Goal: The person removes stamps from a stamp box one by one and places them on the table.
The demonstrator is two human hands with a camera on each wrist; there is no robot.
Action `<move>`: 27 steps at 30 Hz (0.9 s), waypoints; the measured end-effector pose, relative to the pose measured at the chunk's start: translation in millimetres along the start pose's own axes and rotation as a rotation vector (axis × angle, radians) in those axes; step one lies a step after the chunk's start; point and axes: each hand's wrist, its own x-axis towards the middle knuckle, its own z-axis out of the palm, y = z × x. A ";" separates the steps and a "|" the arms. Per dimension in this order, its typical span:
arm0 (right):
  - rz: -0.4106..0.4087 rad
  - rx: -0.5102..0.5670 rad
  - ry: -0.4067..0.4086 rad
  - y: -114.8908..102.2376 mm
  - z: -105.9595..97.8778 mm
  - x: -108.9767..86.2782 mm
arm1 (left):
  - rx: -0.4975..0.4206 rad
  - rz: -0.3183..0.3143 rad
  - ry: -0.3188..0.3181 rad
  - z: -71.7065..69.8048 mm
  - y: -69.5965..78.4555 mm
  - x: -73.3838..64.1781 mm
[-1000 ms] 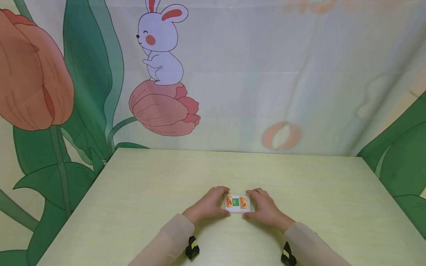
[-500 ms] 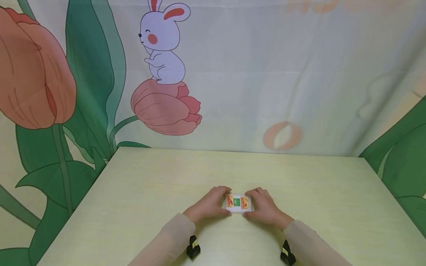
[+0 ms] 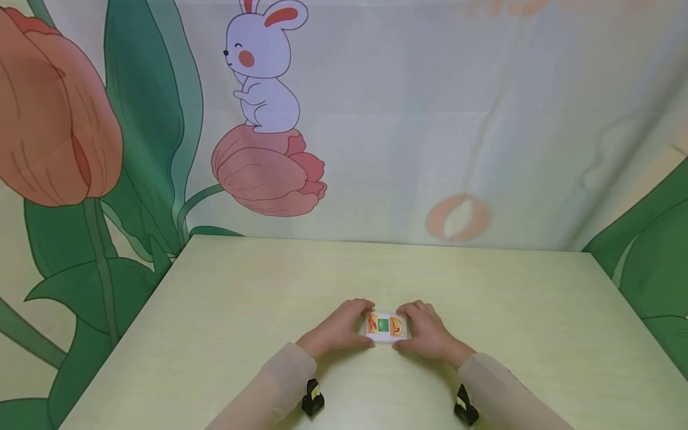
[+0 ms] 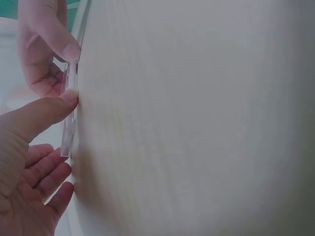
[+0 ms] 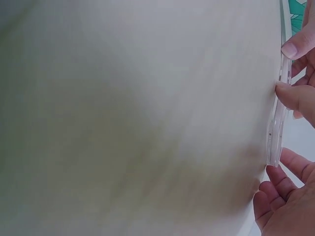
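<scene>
A flat case is grasped at its opposite ends by the left hand and right hand, at a pale table.
In the head view, a backdrop printed with a rabbit is seen beyond the hands; the thumbs are placed at the near edge, the fingers curved towards the far one. Between them, orange-and-green pictures are shown; any lettering is too small to be read. In the left wrist view, the case's clear edge is touched by both thumbs. In the right wrist view, it is seen edge-on, likewise pinched.
</scene>
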 end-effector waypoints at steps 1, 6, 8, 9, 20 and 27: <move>-0.003 0.000 0.000 0.3 0.2 0.0 | -0.001 -0.003 -0.001 -0.1 0.2 -0.1; 0.000 0.006 -0.008 -0.5 -0.2 -0.3 | 0.009 -0.011 -0.002 0.3 0.0 0.5; 0.003 0.011 -0.010 -1.3 -0.9 -0.4 | 0.012 -0.012 -0.002 0.5 -0.2 1.0; 0.005 0.013 -0.011 -1.6 -1.3 -0.3 | 0.011 -0.010 -0.003 0.5 -0.2 1.2; 0.021 0.014 -0.023 -3.7 -4.0 0.1 | 0.014 -0.022 -0.017 -0.4 0.0 3.1; 0.022 0.017 -0.035 -3.0 -3.6 -0.2 | 0.015 -0.030 -0.021 1.2 -1.4 3.3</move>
